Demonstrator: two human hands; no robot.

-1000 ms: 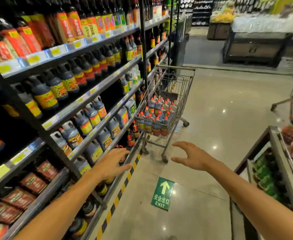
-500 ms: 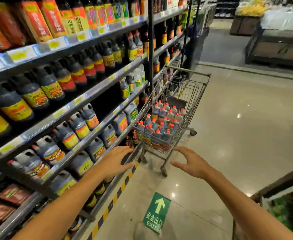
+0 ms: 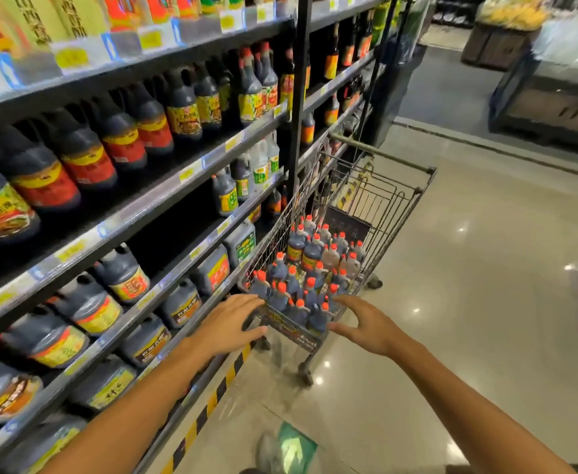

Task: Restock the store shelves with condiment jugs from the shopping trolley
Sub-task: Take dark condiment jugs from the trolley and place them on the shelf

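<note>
- The left hand (image 3: 227,325) is spread open, fingers straight and apart, its fingertips at the trolley's (image 3: 379,213) near left corner; whether they touch the rim cannot be told. It holds nothing.
- The right hand (image 3: 366,323) is likewise open, fingers splayed, reaching at the trolley's near right corner, its grip on nothing.
- Between the two hands, inside the trolley's near end, stand the jugs (image 3: 301,278): dark, upright, packed close together, each with an orange cap. They fill the basket's near and middle part; the far end shows bare wire and a dark folded flap.
- The trolley stands on the floor (image 3: 485,302) just beside the shelves (image 3: 164,200), its left side close along them, its handle at the far end.
- Left of the trolley, the shelves carry rows of dark bottles with red and yellow labels; larger handled jugs sit on the lower levels, level with the trolley's basket.
- A yellow-and-black stripe (image 3: 212,401) runs along the shelves' foot, from under the left forearm towards the trolley.
- A green arrow sign (image 3: 294,449) lies blurred on the floor, nearer than the trolley.
</note>
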